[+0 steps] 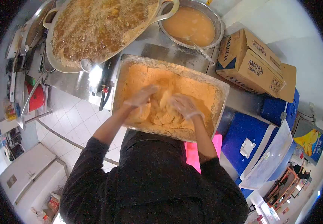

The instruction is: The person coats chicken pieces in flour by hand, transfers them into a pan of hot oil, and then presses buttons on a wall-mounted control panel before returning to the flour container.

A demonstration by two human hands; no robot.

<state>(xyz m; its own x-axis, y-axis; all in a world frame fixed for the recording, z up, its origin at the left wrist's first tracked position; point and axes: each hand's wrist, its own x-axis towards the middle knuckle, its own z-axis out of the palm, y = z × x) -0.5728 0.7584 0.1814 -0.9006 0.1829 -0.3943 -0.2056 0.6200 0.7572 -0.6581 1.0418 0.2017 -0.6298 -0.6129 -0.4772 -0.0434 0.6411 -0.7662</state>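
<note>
A large rectangular metal tray point(221, 108) in front of my body holds orange breading flour point(198, 84), heaped and clumpy toward the near side. Clear plastic gloves cover both hands. My left hand point(142, 96) is over the left half of the flour, its fingers stretched toward the middle and somewhat blurred. My right hand point(184, 105) faces it from the right, fingers down among coated pieces point(165, 116) and smeared by motion. A pale flour-coated piece point(165, 99) shows between the hands; what it is under the coating, and whether the right fingers grip it, I cannot make out.
Behind the tray at left, a big pan of bubbling oil point(101, 30) carries a dial thermometer point(86, 65). A metal bowl of cloudy orange liquid point(191, 26) stands at the back. To the right are a cardboard frying-fat box point(255, 63) and a blue cooler point(243, 138).
</note>
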